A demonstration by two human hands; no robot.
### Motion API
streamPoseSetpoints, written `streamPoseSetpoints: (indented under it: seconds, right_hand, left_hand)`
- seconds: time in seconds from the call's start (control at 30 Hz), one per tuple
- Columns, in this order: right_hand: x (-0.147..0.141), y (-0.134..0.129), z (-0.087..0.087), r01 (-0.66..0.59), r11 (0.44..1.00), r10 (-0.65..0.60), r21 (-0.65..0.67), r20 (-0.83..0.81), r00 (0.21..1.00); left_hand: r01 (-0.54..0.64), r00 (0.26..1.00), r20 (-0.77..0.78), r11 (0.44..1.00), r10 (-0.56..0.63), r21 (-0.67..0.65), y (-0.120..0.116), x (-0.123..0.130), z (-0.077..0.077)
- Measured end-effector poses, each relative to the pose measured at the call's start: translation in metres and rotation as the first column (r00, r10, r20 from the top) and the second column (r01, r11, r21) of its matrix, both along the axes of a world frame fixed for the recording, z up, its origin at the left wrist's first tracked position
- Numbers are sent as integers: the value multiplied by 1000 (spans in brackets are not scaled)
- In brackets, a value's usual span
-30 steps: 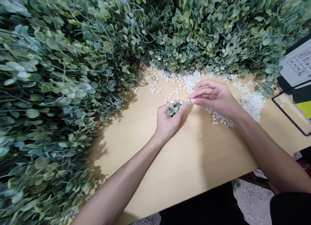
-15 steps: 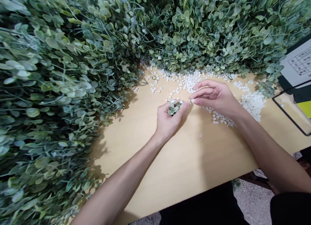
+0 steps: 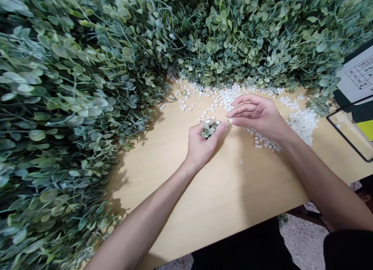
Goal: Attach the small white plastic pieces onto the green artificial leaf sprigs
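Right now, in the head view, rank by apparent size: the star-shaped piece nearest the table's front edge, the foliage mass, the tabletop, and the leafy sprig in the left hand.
1. Foliage mass
2. Tabletop
3. Leafy sprig in the left hand, partly hidden
4. Star-shaped piece

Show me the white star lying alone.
The star on bare tabletop, below the right hand in view; other stars lie close to small white pieces.

Dense green foliage fills the left side and the top of the frame. A pale wooden tabletop spreads across the centre. At the right edge are a printed white sheet with a dark border, a yellow patch and a thin black outline. Speckled floor shows at lower right.
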State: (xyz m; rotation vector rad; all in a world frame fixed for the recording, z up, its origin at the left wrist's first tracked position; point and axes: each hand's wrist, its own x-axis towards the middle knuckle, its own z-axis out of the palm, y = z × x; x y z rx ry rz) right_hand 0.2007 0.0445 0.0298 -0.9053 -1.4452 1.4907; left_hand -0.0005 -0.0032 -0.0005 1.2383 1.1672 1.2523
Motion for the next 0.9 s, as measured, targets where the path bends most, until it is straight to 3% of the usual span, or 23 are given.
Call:
streamPoseSetpoints:
  seconds: [0.9]
  right_hand:
    - [-18, -10, -11, 173, 985, -172, 23, -39, 984]
  left_hand:
    - [-40, 998, 45, 999, 39, 18, 0, 0, 3]
